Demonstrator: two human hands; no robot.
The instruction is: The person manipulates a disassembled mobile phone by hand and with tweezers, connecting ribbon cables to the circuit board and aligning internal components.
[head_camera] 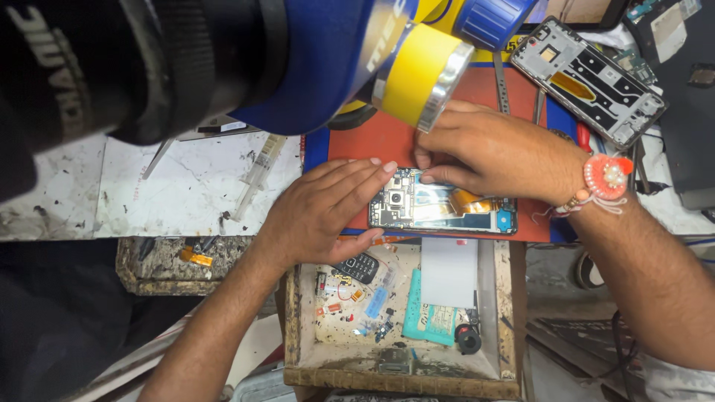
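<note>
Fingers [426,160] of the right hand [491,152] press together on the opened phone's [441,210] top edge.
Back cover already off, board and camera bare; left hand [324,212] steadies its end, flat and spread, on the red mat [372,141] on the bench.

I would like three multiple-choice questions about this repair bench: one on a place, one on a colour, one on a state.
1. Where does the opened phone lie?
A. on the red mat
B. in the wooden drawer
C. on the floor

2. What colour is the bracelet ornament on the right wrist?
A. green
B. red-orange and white
C. black

3. How is the phone's back?
A. closed by a cover
B. wrapped in paper
C. open, inner parts showing

Answers: 1 A, both the left hand and right hand press it on the mat; 2 B, seen at the wrist; 3 C, camera and board are bare.
</note>
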